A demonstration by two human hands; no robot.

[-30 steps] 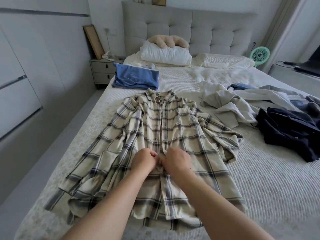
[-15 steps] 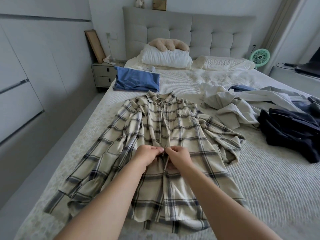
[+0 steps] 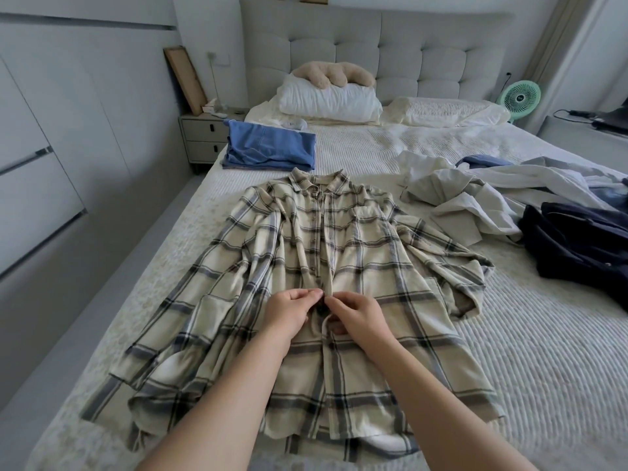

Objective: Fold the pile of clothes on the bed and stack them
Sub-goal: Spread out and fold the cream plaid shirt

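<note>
A cream and grey plaid shirt [image 3: 360, 253] lies spread front-up on the bed [image 3: 543, 334], collar toward the headboard. My left hand [image 3: 289, 314] pinches the left edge of its button placket at mid-chest. My right hand [image 3: 356, 317] pinches the right placket edge, fingertips nearly meeting the left hand's. A folded blue garment [image 3: 272, 147] sits at the bed's far left. An unfolded pile lies to the right: pale grey-white clothes [image 3: 469, 198] and a dark navy garment [image 3: 577, 243].
White pillows [image 3: 329, 100] and a beige plush [image 3: 333, 74] lie by the grey headboard. A nightstand [image 3: 200, 137] stands left of the bed, a green fan [image 3: 521, 96] at the far right. Floor and wardrobe doors run along the left.
Both hands have moved up the shirt's placket toward the collar, still pinching its edges together. The view has shifted slightly.
</note>
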